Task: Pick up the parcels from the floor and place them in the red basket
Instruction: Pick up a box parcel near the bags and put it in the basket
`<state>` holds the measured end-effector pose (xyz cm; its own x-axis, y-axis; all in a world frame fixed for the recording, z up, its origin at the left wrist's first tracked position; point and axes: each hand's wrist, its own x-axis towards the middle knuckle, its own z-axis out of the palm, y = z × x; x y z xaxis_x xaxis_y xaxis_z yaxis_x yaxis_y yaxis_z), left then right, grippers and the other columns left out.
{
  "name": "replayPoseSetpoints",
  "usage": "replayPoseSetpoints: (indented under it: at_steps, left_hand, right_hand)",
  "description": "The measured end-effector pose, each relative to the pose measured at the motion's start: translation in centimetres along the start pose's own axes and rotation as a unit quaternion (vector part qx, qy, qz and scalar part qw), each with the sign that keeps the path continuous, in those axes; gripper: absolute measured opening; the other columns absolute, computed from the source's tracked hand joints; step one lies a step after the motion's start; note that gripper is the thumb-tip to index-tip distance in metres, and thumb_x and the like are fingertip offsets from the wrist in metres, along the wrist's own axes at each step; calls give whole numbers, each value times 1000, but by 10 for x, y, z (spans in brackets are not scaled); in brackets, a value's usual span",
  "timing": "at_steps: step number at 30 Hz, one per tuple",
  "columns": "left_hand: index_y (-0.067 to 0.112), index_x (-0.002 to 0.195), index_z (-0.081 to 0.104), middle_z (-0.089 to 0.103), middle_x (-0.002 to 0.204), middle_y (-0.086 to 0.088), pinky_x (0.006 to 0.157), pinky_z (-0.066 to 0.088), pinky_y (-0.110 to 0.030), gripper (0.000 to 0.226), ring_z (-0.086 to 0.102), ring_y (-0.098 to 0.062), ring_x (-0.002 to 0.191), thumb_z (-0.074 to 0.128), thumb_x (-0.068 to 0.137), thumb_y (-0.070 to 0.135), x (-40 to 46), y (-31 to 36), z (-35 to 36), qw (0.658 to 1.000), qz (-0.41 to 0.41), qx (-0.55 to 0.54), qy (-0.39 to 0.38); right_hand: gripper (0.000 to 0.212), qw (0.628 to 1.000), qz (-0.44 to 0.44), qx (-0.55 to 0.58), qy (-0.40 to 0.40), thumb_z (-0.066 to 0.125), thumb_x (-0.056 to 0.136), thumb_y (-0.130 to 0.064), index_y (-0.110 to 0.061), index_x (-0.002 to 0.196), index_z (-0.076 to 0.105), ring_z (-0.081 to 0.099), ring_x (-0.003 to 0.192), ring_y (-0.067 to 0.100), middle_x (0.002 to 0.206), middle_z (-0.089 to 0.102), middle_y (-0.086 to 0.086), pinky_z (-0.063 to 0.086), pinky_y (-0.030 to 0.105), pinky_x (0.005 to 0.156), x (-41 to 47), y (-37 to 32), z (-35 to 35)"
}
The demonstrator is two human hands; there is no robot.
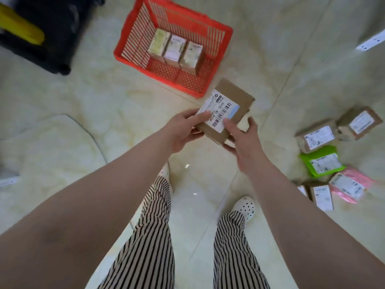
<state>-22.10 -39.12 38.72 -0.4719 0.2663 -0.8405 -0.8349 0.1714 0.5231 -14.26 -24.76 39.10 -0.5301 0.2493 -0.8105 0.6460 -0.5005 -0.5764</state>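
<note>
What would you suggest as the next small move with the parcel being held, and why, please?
Probably carry the brown parcel forward over the red basket and set it beside the three boxes there. Both the left hand and right hand already grip it just short of the basket's near rim.

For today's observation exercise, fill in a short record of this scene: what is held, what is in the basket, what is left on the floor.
held: brown parcel, gripped by left hand and right hand
basket: red basket on the floor, three parcels standing side by side inside
floor, person's right: brown boxes, green mailer, pink mailer
</note>
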Motion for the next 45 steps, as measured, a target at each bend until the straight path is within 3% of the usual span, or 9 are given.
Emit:
replayPoseSetpoints:
  at_steps: [4,12,24,28,33,38,40,42,45]
  left_hand:
    - [9,125,60,72,98,-4,94,54,-35,43,66,-22,95,72,85,22,-11,24,-94,994,-6,-85,65]
    - [12,120,64,73,98,-3,88,53,-30,39,66,-17,89,74,83,22,-7,97,-203,982,-4,-149,116]
    - [13,124,62,72,113,-7,81,54,-27,43,68,-13,87,73,83,19,80,216,-259,977,-27,-157,141]
    - [19,124,63,70,116,-2,91,52,-34,39,63,-12,93,71,86,26,121,252,-280,983,-45,-115,132]
    - [15,125,60,71,113,-6,68,54,-27,45,68,-18,89,72,85,32,176,278,-283,979,-52,-102,168]
    - [10,107,65,73,97,-8,75,57,-32,34,69,-21,82,74,83,31,235,284,-284,971,-124,-136,149]
    - [11,110,65,73,99,-8,83,57,-38,52,71,-25,87,79,72,43,259,284,-286,972,-132,-120,152]
    - [13,118,65,74,105,-8,89,56,-45,85,71,-30,93,82,47,56,291,275,-291,973,-126,-101,168]
    - [18,117,66,74,106,-4,90,55,-47,85,71,-29,97,81,44,58,340,257,-297,975,-122,-84,163]
  right_hand:
    - [64,999,18,-28,-7,72,86,-27,-17,141,40,68,108,20,121,68,6,57,34,80,4,-2,107]
    - [64,996,-9,-85,-35,74,84,-32,-29,140,43,67,106,19,114,69,-3,52,47,97,21,-24,249]
    - [63,997,33,-55,-43,75,83,-29,-29,140,47,68,104,20,120,68,-4,53,47,96,123,-101,341]
    - [67,997,36,-55,-38,77,82,-28,-29,141,45,68,105,23,122,68,-1,53,49,95,166,-127,371]
    - [62,997,56,-45,-9,76,82,-26,-23,136,46,71,84,12,107,68,-5,58,27,63,213,-150,392]
    - [61,996,79,-16,32,78,80,-28,-19,133,48,68,100,19,118,68,2,54,40,87,267,-141,398]
    - [56,995,89,0,40,77,81,-28,-21,129,50,67,105,22,119,68,2,50,46,97,295,-131,401]
    - [52,995,87,21,41,77,82,-26,-23,127,52,70,101,20,119,70,2,55,41,89,325,-121,404]
    - [54,995,77,53,42,74,84,-21,-22,132,50,74,93,15,114,73,-1,55,29,73,369,-103,404]
